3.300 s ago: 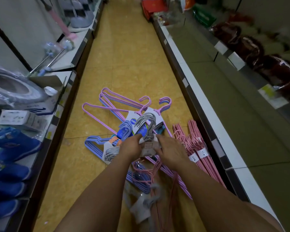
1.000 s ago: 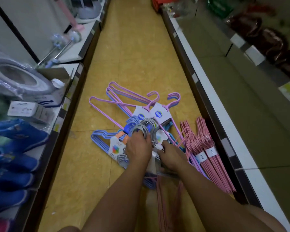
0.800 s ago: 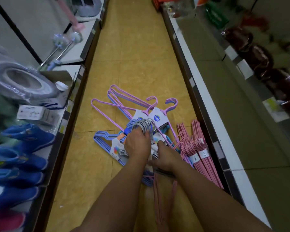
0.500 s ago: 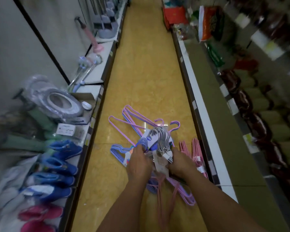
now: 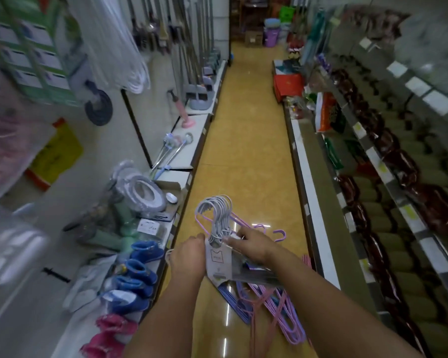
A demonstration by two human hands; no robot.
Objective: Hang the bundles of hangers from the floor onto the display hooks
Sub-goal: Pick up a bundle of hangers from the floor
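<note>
Left hand [image 5: 189, 254] and right hand [image 5: 254, 245], lower centre of frame, both grasp grey hanger bundle [image 5: 217, 218] at neck, near its card label [image 5: 217, 262]. Hooks fan upward above hands. More purple and pink bundles [image 5: 274, 303] lie on floor below. Risk: lower wires catch floor pile, drag it up; loose hooks spread, miss display hook.
</note>
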